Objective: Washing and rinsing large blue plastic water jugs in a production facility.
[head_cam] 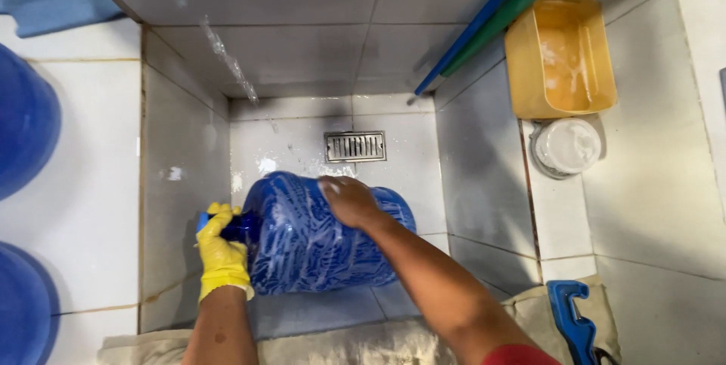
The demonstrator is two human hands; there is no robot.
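Gripping jug neck, left hand fingers curled.

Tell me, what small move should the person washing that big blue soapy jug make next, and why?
Probably roll the blue jug a little and keep rubbing. It lies on its side in the tiled basin, with suds over the side facing up, while its underside is hidden. The gloved left hand grips the neck end to steady it, and the bare right hand rests flat on top, well placed to turn it.

Bright, even light from overhead w/ soft shadows only; wet glare on the basin floor near the drain. Wide-angle bend at frame edges, slight motion blur on the water stream, rest sharp.
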